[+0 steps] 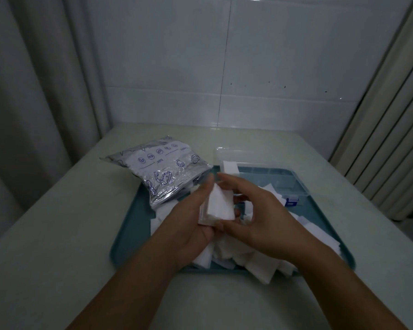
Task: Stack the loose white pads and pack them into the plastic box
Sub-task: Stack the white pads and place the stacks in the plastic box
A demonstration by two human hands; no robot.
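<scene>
We observe a small stack of square white pads (218,206) held above a teal plastic tray (131,225), tilted so that its flat face is turned toward the camera. The left hand (191,225) grips the stack from the left: its fingers run up along the left edge, with the thumb at the lower corner. The right hand (255,213) closes in from the right, fingers curled over the upper corner of the stack and thumb touching its lower edge. The stack therefore lies between the two hands, pinched by both; we cannot tell how much of the hold each hand bears.

Below and around the hands we note many loose white pads (255,263) scattered in an untidy heap on the tray, some overhanging its near rim. A clear plastic box (284,184) with its lid raised stands at the far right of the tray, just beyond the right hand; one block of white pads (229,166) already stands in its far left corner. A blue-and-white label (291,201) shows at the box's near wall.

A crinkled clear plastic bag printed with blue drawings (160,167) lies at the far left corner of the tray, partly resting on a pale tabletop (57,222). A white tiled wall (200,67) rises behind.
</scene>
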